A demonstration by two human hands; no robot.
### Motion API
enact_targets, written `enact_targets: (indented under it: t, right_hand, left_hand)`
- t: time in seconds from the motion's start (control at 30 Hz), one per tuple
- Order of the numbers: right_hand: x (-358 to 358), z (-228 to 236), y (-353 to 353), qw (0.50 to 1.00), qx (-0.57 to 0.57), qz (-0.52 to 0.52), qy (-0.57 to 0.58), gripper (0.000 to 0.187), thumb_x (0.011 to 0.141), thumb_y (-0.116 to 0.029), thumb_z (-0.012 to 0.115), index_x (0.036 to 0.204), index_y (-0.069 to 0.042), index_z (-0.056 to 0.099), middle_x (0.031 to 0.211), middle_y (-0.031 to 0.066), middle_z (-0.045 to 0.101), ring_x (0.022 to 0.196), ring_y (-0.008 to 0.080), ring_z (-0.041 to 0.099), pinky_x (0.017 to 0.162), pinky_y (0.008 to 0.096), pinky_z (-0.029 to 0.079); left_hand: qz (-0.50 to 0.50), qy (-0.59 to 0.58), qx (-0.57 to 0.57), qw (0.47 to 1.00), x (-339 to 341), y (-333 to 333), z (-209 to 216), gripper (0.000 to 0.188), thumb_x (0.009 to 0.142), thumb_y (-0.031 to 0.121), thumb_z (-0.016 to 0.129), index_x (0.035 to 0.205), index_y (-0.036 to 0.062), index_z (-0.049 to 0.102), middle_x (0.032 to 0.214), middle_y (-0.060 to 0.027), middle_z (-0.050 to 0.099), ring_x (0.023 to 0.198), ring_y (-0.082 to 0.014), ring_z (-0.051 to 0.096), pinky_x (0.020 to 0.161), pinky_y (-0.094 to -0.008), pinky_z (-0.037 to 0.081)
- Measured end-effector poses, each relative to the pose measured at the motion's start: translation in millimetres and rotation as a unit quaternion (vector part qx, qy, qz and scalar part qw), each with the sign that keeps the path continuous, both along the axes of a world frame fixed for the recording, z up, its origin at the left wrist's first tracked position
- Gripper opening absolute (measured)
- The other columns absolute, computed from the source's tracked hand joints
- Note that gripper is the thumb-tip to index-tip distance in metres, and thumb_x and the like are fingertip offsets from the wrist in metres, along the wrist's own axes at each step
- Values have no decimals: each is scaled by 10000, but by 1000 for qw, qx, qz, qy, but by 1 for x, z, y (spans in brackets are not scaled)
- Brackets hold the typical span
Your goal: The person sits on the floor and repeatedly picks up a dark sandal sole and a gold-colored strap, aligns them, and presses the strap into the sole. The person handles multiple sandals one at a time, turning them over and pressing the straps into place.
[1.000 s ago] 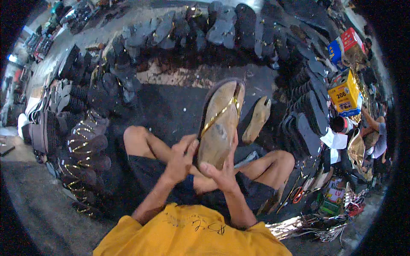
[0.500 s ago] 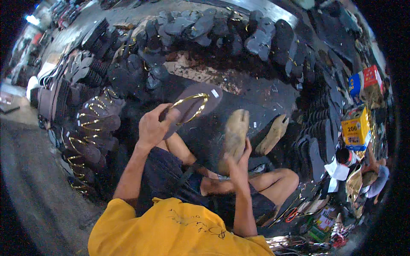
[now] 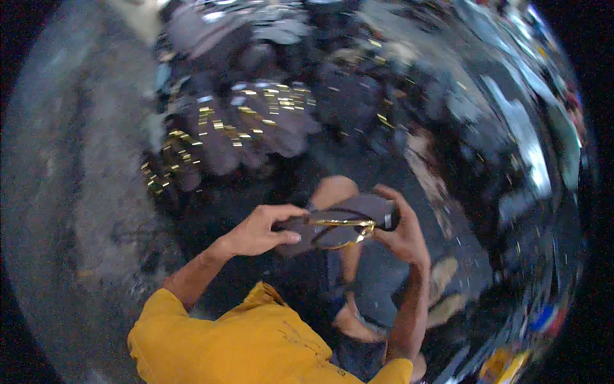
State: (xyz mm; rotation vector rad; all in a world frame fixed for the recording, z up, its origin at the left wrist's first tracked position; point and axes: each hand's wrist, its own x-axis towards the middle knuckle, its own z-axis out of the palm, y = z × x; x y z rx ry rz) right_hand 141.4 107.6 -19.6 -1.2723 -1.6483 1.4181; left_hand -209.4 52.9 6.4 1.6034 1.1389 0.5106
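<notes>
In front of my body, both hands hold a dark grey-brown flip-flop (image 3: 363,206) with a shiny gold strap (image 3: 339,223). My left hand (image 3: 261,232) is closed around its left end, thumb and fingers on opposite sides. At the other end, near a small white label, my right hand (image 3: 404,233) grips it. Motion blur hides whether a second sole lies against it. Two tan foot-shaped shoe lasts (image 3: 442,276) lie beyond my right forearm, partly hidden by it.
Rows of flip-flops with gold straps (image 3: 256,118) lie ahead to the left. More dark footwear (image 3: 348,96) is piled farther off, smeared by motion. A yellow box (image 3: 505,365) shows at the lower right. Grey concrete floor (image 3: 109,192) runs along the left.
My view has swung left. My right hand has let go of the tan last and taken hold of the flip-flop's other end. The flip-flop is now level, between both hands.
</notes>
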Motion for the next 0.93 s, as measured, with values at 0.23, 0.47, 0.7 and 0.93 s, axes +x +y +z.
enact_targets:
  t: [0.23, 0.47, 0.7, 0.93]
  right_hand:
    - [-27, -99, 152, 857, 269, -230, -376, 749, 911, -334, 859, 1528, -56, 539, 1536, 262, 559, 1396, 413, 567, 1140, 487, 481]
    - [-3, -79, 113, 857, 312, -378, -162, 335, 1068, -178, 664, 1362, -19, 692, 1284, 180, 761, 1153, 336, 734, 1032, 422, 550]
    - [-31, -45, -109, 905, -26, -338, 256, 434, 981, -320, 804, 1298, -42, 703, 1204, 42, 701, 1104, 176, 626, 965, 354, 527]
    - [-6, -7, -191, 906, 100, -404, -76, 448, 1025, -102, 699, 1467, -88, 629, 1491, 202, 641, 1410, 276, 605, 1201, 404, 450]
  left_hand:
    - [670, -131, 97, 724, -169, -3, -3, 435, 974, 242, 823, 1333, 55, 664, 1213, -57, 738, 1074, -193, 708, 911, -368, 566]
    - [745, 133, 240, 608, -299, -39, -83, 639, 1006, 255, 762, 1532, 19, 486, 1444, -141, 613, 1313, -286, 594, 1129, -507, 446]
    - [174, -285, 109, 936, 26, 40, 35, 775, 884, 11, 714, 1599, 47, 418, 1614, -87, 497, 1378, -231, 572, 1121, -386, 471]
    - [-200, -161, 304, 917, 169, 28, 56, 381, 938, 225, 808, 1289, 102, 725, 1484, -152, 654, 1325, -271, 618, 1085, -390, 446]
